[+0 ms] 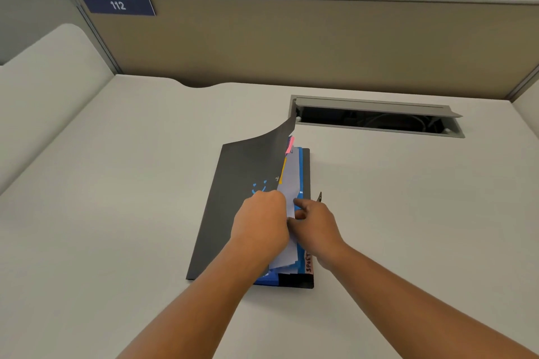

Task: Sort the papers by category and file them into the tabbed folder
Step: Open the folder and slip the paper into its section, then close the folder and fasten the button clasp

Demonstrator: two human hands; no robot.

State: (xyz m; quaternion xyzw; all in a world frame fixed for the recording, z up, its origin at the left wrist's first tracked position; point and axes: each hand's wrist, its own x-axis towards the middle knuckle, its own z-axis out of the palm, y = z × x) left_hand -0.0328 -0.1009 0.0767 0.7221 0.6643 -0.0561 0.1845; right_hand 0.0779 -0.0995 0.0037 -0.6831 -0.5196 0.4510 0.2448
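Left hand curls tight on the free right edge of the folder's black cover; right hand just beside it, index finger out among the white papers, actual hold can't tell. Tabbed folder lies flat on the desk nearer than the cable hatch, long axis running near-to-far, far end leaning right toward the hatch, spine left, opening right. Cover's far corner bows up, overlapping the hatch's left end in view, pink tab and yellow tab under it; partition stands behind the hatch.
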